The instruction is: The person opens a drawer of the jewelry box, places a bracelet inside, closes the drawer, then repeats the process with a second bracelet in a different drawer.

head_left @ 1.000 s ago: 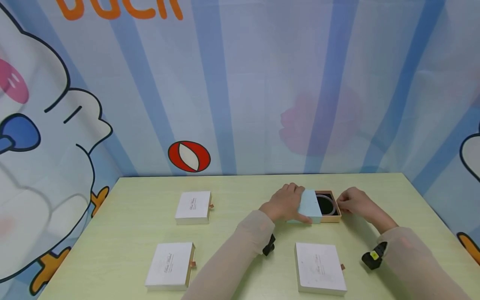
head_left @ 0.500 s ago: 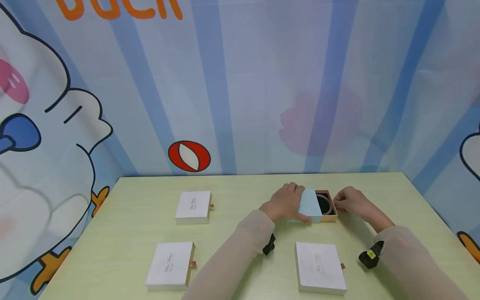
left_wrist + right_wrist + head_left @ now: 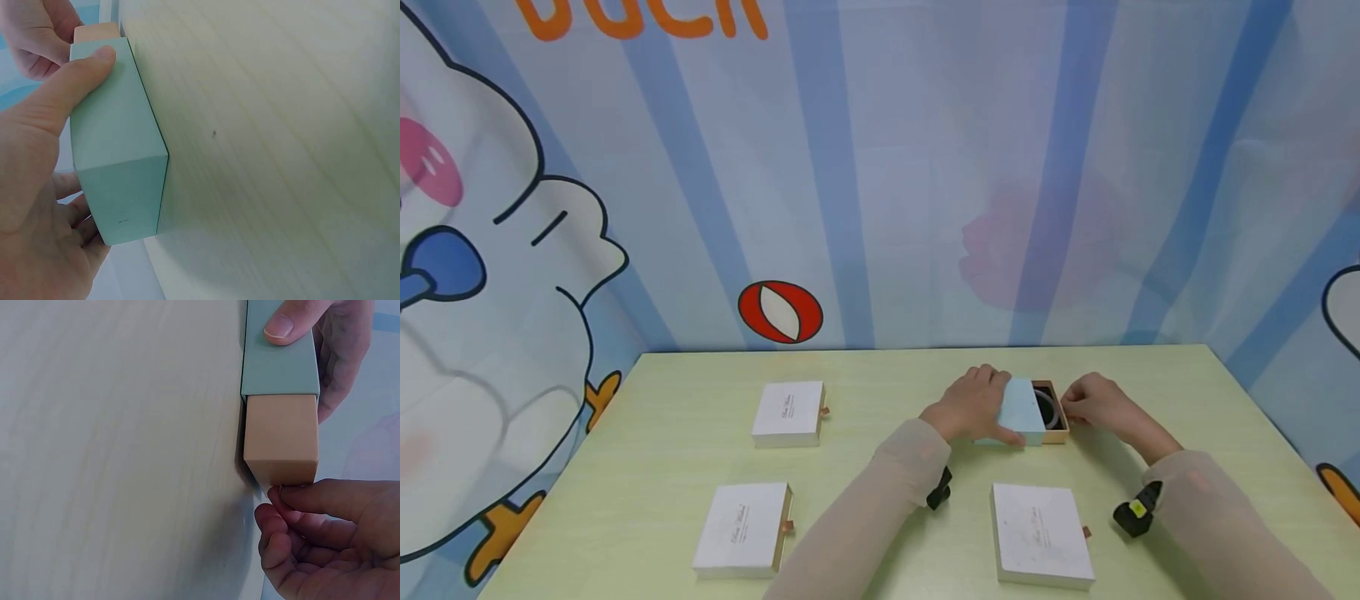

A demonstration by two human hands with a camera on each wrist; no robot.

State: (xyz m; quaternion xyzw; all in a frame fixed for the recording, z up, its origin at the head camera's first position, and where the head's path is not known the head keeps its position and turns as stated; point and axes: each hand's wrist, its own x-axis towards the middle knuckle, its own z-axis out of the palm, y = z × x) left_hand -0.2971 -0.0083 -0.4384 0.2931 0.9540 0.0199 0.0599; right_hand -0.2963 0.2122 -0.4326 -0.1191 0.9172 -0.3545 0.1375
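Note:
A light blue-green drawer box (image 3: 1019, 408) lies at the table's back right, its tan inner drawer (image 3: 1057, 437) partly out of the right end. On a dark lining inside it, a pale ring like a bangle (image 3: 1056, 410) shows in part. My left hand (image 3: 973, 406) grips the sleeve, thumb along the near side and fingers behind the far side, as the left wrist view also shows. At the drawer's end, my right hand (image 3: 1101, 404) pinches with thumb and forefinger. In the right wrist view these fingers mostly hide the small pull tab (image 3: 281, 487) there.
White drawer boxes with orange tabs lie around: one at the back left (image 3: 787, 412), one at the front left (image 3: 742, 531) and one at the front right (image 3: 1042, 535). A printed cloth backdrop (image 3: 895, 183) stands behind the table.
The drawer has slid left, further into the sleeve, so less of the ring shows. My right hand has moved left with it. My left hand stays in place on the sleeve.

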